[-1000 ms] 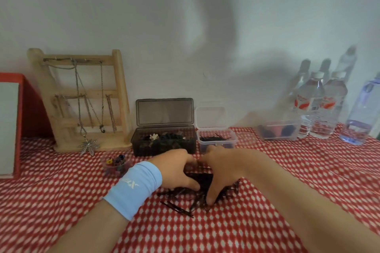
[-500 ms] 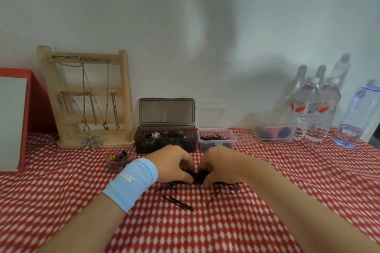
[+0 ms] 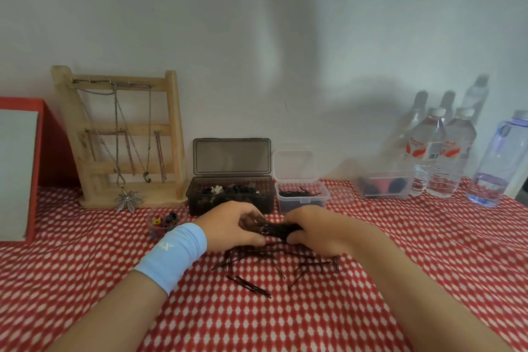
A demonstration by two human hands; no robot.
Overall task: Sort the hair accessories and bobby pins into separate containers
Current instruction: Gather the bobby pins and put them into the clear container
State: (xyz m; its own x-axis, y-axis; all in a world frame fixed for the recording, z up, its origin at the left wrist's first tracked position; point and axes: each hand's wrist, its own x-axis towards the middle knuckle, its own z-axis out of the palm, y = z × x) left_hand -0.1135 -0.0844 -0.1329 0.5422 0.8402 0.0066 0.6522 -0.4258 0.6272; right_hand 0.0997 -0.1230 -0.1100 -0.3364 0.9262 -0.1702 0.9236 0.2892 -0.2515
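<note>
Dark box (image 3: 200,204), clear tub (image 3: 303,203) behind pins (image 3: 251,285)

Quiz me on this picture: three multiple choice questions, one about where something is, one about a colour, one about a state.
1. Where does the small clear box stand relative to the dark box?
A) to its left
B) to its right
C) on top of it

2. What colour is the wristband on the left wrist?
A) light blue
B) green
C) yellow

3. How is the dark box's lid?
A) shut
B) open, standing upright
C) lying on the cloth

Answers:
1 B, it sits just beside the dark box's right end.
2 A, it is pale blue fabric with a white mark.
3 B, the lid stands up behind the box's contents.
</note>
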